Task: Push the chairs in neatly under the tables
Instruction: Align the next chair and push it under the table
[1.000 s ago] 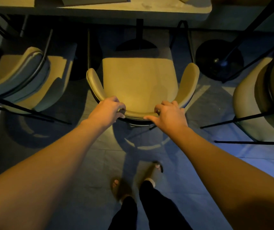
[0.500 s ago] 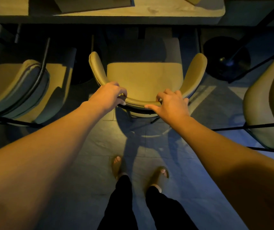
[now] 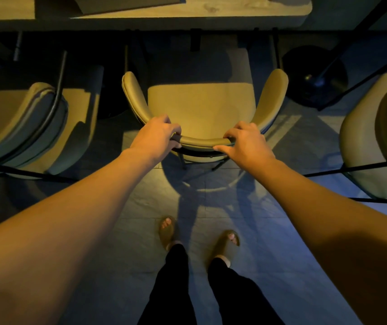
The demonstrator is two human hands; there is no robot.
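Both hands are gripping the curved top of the chair point(image 3: 201, 106) back, the left hand point(image 3: 157, 133) and right hand point(image 3: 246, 141) spaced apart on either side, likely so the push is going straight rather than swinging the seat. The chair is sitting in front of the table point(image 3: 187, 16), its front part lying in the shadow under the table edge, so it seems partly tucked in. A left chair point(image 3: 23, 123) and a right chair point(image 3: 375, 141) are standing just beside it, angled outward and not yet pushed in. A dark round base point(image 3: 314, 78) is resting near the armrest on the right and could be catching a leg.
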